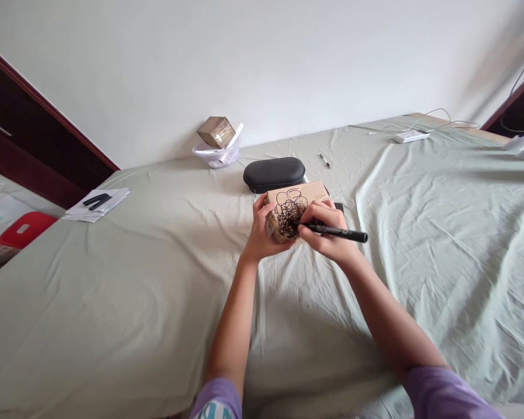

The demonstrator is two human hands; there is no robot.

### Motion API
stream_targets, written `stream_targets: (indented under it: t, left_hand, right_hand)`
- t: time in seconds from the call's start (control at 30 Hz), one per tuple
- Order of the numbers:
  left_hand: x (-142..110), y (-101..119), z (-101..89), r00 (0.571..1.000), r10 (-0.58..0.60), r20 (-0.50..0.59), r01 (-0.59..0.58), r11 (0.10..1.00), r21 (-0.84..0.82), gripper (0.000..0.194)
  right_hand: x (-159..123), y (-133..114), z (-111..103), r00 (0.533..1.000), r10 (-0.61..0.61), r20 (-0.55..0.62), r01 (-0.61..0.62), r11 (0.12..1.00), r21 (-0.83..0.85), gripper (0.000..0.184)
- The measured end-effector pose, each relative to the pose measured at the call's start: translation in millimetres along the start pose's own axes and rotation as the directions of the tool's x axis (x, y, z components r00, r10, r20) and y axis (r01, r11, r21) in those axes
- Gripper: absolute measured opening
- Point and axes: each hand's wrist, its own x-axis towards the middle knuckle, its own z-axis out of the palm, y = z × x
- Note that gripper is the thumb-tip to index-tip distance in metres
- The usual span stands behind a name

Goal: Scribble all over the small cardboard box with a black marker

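A small brown cardboard box (pixel 315 192) is tilted up in front of me, its face covered with looping black scribbles that are densest at the lower left. My left hand (pixel 261 231) grips the box by its left end, thumb at the upper edge and fingers beneath. Pinched in my right hand (pixel 328 228) is a black marker pen (pixel 347 233), its tip end at the scribbled face and its back end pointing right. Just behind the box lies a black oval zip case (pixel 274 173). A dark object partly hidden by the box and my right hand shows beside them.
A green-grey sheet (pixel 166 279) with wrinkles covers the surface. At the back stand a translucent basket (pixel 218 156) bearing another cardboard box (pixel 217 131), a small pen (pixel 325 160) and a white power strip (pixel 411 136) with cables. Papers (pixel 85 214) with a black stapler (pixel 97 201) lie left.
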Motion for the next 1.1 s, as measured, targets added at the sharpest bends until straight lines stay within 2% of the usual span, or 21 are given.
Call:
stream_targets:
  t: [0.1,0.13,0.23,0.3,0.4,0.47,0.53,0.6,0.67,0.7,0.77,0.8,0.83,0.97,1.1]
  left_hand:
    - [0.4,-0.4,0.3,1.000,0.016,0.000,-0.016,1.000,-0.008,0.103]
    - [0.9,0.2,0.6,1.000,0.022,0.001,-0.022,1.000,-0.010,0.103]
    - [3.0,4.0,2.1,0.999,0.048,0.013,-0.048,0.999,-0.015,0.103]
    - [3.9,6.4,3.0,0.998,0.063,0.028,-0.062,0.998,-0.012,0.102]
    - [2.4,4.1,2.6,0.999,0.042,0.035,-0.042,0.999,0.004,0.103]
    - [-0.9,-3.0,-0.5,1.000,0.003,0.010,-0.003,1.000,0.005,0.105]
    - [-5.8,-14.0,-7.4,0.998,-0.061,-0.034,0.060,0.998,-0.006,0.107]
    - [-12.0,-26.8,-18.7,0.985,-0.153,-0.083,0.151,0.988,-0.029,0.110]
    - [-19.0,-39.6,-33.2,0.953,-0.280,-0.113,0.274,0.959,-0.068,0.114]
    - [-22.7,-45.5,-40.8,0.930,-0.349,-0.119,0.339,0.936,-0.094,0.116]
    - [-29.5,-55.1,-54.8,0.881,-0.455,-0.134,0.437,0.888,-0.141,0.121]
    - [-32.4,-58.8,-60.5,0.862,-0.486,-0.143,0.465,0.871,-0.159,0.123]
    - [-34.9,-61.6,-65.1,0.849,-0.505,-0.152,0.481,0.860,-0.172,0.124]
    - [-38.9,-64.4,-73.8,0.808,-0.577,-0.116,0.549,0.810,-0.206,0.123]
    - [-34.9,-57.5,-75.2,0.798,-0.600,-0.064,0.581,0.792,-0.186,0.118]
  right_hand:
    - [0.3,2.8,-7.8,0.991,0.082,-0.108,-0.079,0.996,0.033,0.022]
    - [0.6,2.9,-10.6,0.993,0.084,-0.082,-0.080,0.995,0.058,0.024]
    - [1.9,-0.3,-13.6,0.995,0.011,0.100,-0.022,0.994,0.107,0.023]
    - [2.6,-3.6,-10.4,0.990,-0.028,0.139,0.018,0.997,0.077,0.019]
    - [2.9,-4.7,-5.7,1.000,-0.011,0.012,0.012,1.000,-0.016,0.020]
    - [2.5,-1.4,-7.4,0.993,0.056,-0.102,-0.055,0.998,0.006,0.021]
    - [2.2,6.1,-13.0,0.961,0.169,-0.220,-0.140,0.980,0.139,0.016]
    - [2.0,19.9,-18.7,0.908,0.263,-0.327,-0.169,0.943,0.288,0.018]
    - [1.0,42.1,-19.9,0.871,0.302,-0.387,-0.182,0.931,0.317,0.030]
    - [-0.5,56.2,-17.8,0.871,0.307,-0.383,-0.217,0.940,0.262,0.035]
    - [-6.5,88.0,-7.5,0.888,0.342,-0.309,-0.350,0.936,0.031,0.041]
    - [-11.3,104.0,0.2,0.905,0.369,-0.211,-0.404,0.901,-0.157,0.042]
    - [-17.0,118.9,8.9,0.908,0.392,-0.145,-0.417,0.878,-0.237,0.036]
    - [-41.9,159.2,42.3,0.883,0.467,0.047,-0.411,0.819,-0.400,0.026]
    - [-52.3,172.2,55.9,0.845,0.500,0.191,-0.372,0.805,-0.462,0.029]
